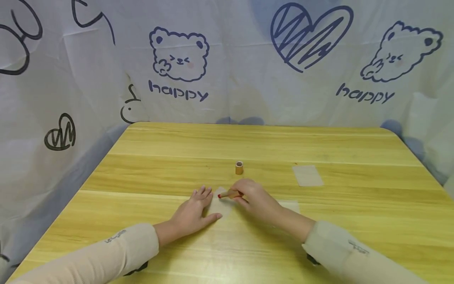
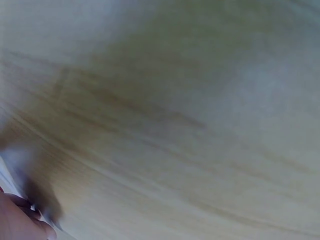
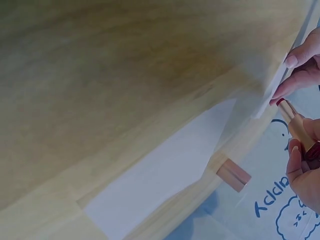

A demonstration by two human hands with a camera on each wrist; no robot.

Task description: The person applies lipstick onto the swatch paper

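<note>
My right hand (image 1: 258, 198) grips a lipstick (image 1: 227, 194) with a gold-toned tube, seen closer as the lipstick (image 3: 295, 124) in the right wrist view. Its red tip points left, right over a small pale sheet of paper (image 1: 220, 208). With fingers spread and straight, my left hand (image 1: 191, 213) rests on that sheet's left side and covers part of it. Beyond the hands the lipstick's cap (image 1: 239, 169) stands upright on the table, its open end facing up. In the left wrist view only a bit of a hand (image 2: 22, 222) shows at the lower left corner.
A second pale sheet (image 1: 290, 205) lies partly hidden behind my right forearm. Farther right is a third sheet (image 1: 307, 176), with a small red speck near its far corner. The wooden table (image 1: 170, 142) ends at a white cloth (image 1: 241, 94) with drawings.
</note>
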